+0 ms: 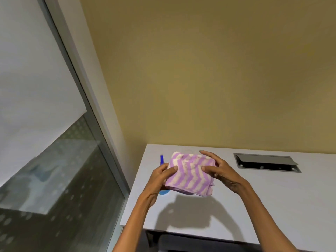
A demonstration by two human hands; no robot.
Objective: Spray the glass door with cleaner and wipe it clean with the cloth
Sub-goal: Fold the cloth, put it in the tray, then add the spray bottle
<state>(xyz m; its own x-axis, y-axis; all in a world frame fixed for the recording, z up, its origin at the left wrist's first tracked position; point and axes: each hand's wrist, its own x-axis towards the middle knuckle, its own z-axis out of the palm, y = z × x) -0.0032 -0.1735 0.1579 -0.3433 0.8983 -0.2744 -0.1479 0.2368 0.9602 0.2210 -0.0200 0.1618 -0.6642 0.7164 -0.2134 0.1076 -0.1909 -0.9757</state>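
A folded cloth (190, 174) with purple and cream zigzag stripes is held above the white desk (254, 197). My left hand (162, 176) grips its left edge, thumb on top. My right hand (218, 169) grips its right edge. Behind and under the cloth stands a blue spray bottle (162, 160); only its nozzle top and a bit of its light-blue base show. The glass door (54, 170) fills the left side, frosted white on its upper part and clear with a dot pattern lower down.
A grey metal door frame (101, 135) runs diagonally between the glass and the yellow wall (200, 70). A recessed cable box (266, 162) with a raised lid sits in the desk at the back right. A dark chair shows below the desk's front edge.
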